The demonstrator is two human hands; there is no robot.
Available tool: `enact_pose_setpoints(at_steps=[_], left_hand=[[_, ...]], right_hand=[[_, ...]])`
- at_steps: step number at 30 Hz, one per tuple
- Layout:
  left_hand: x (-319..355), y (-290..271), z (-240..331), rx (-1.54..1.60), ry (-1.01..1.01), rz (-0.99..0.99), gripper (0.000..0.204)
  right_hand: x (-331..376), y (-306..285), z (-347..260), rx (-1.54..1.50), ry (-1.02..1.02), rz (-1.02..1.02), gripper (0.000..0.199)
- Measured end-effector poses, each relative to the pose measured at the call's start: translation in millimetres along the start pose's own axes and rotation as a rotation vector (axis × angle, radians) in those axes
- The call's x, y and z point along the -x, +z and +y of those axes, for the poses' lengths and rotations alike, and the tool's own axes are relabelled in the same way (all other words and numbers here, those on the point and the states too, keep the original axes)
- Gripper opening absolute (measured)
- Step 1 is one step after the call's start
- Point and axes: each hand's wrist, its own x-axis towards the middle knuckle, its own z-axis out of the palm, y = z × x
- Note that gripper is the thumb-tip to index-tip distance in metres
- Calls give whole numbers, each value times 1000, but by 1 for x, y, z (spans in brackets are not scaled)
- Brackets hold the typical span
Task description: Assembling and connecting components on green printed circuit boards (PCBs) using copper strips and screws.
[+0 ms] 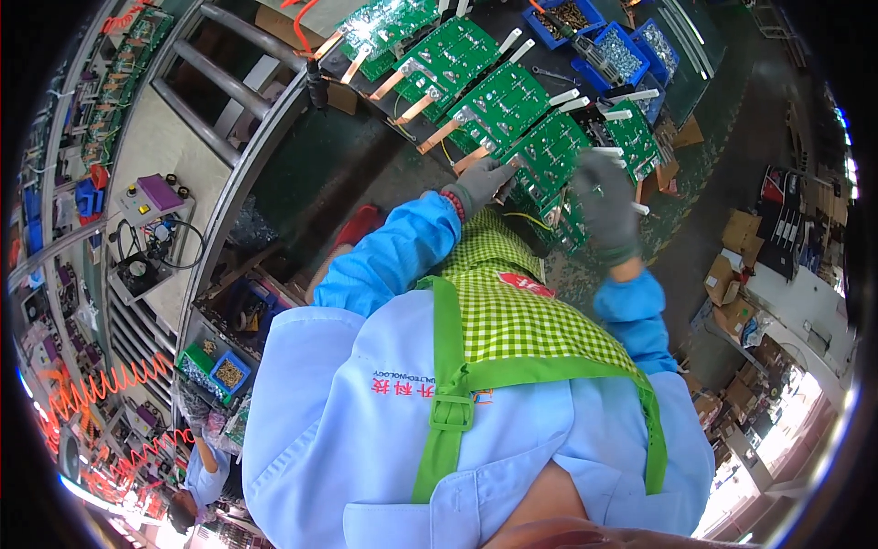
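Wearing grey gloves, both hands reach past a green checked apron (512, 311) to the nearest green circuit board (547, 157) in a slanting row. The left hand (482, 183) pinches that board's lower left edge, fingers closed on it, seemingly to steady it. The right hand (604, 201) lies over the board's right side with fingers curled; whether it grips the board or a small part, I cannot tell. Beyond, more circuit boards (457, 64) lie overlapped up to the upper middle of the frame, copper tabs (437, 137) and white tabs (565, 96) sticking out, probably so each stays reachable. Farthest, blue bins (622, 50) of small metal parts sit on the bench (732, 119) at the upper right.
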Motion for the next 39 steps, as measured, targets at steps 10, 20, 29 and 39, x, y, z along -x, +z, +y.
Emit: enact_pose_setpoints(at_steps=[10, 20, 29, 39], left_hand=[[14, -7, 33, -352, 163, -117, 34], [16, 6, 5, -20, -320, 236, 28], [3, 0, 11, 78, -362, 168, 32], [15, 12, 40, 57, -430, 179, 28]], right_hand=[[-146, -184, 295, 565, 93, -36, 28], [-174, -86, 380, 836, 293, -479, 29], [-173, -114, 376, 631, 401, -415, 19], [-212, -120, 355, 493, 235, -69, 18]])
